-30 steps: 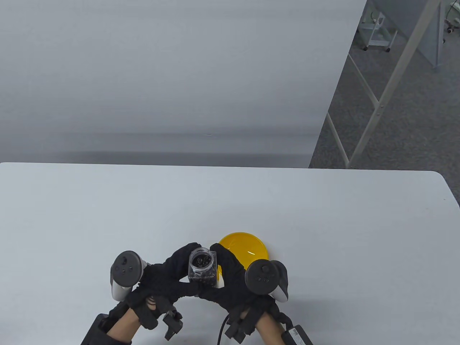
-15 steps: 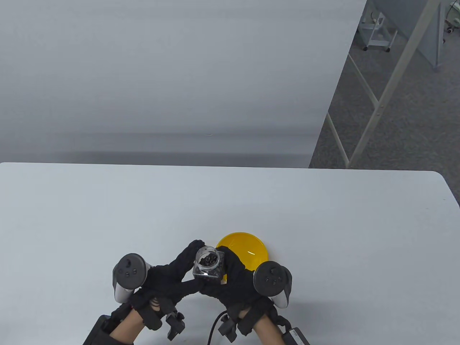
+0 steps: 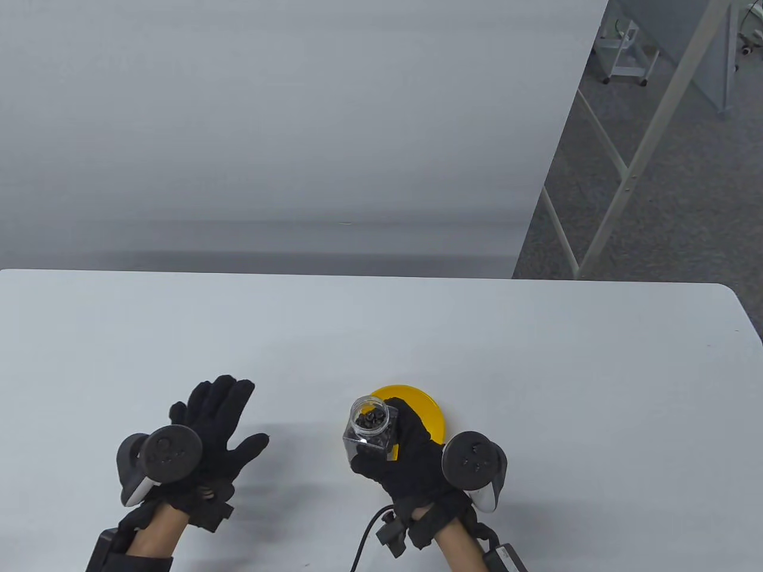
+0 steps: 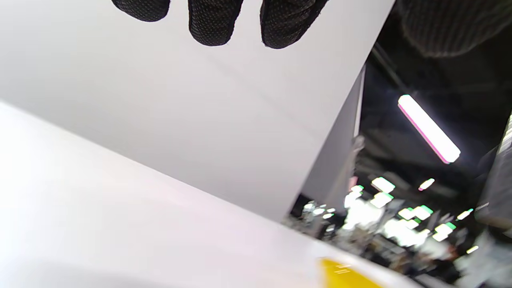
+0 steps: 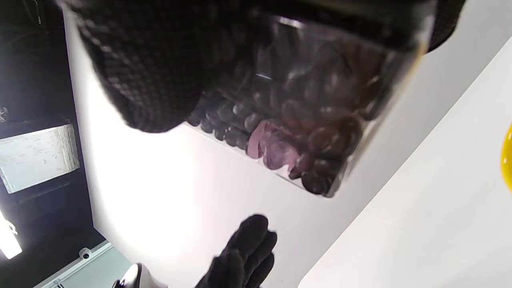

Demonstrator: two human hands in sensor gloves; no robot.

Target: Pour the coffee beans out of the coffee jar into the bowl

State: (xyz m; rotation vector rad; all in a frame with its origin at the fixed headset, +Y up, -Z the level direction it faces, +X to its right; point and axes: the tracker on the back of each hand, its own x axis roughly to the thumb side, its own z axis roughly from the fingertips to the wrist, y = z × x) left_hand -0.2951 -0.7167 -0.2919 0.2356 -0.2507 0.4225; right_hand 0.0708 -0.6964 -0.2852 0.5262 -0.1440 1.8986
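Left hand [image 3: 205, 426] let go, fingers spread; right hand [image 3: 405, 459] grips coffee jar [image 3: 371, 430] w/ bowl [image 3: 430, 411] behind.

No readable text, labels, brands or numbers in any view. Coffee jar [image 3: 371, 430] has no legible label; tracker [image 3: 474, 460] button markings at 4 o'clock are too small to read.

- A white table [image 3: 536, 357] with a rounded far right corner fills the lower half of the table view.
- Behind the table stands a plain pale grey wall panel [image 3: 268, 119].
- Right of the panel lies grey speckled carpet [image 3: 673, 226].
- On the carpet stands a white metal frame [image 3: 626, 173] with slanted legs.
- The left wrist view shows a bright ceiling light strip [image 4: 429, 129].
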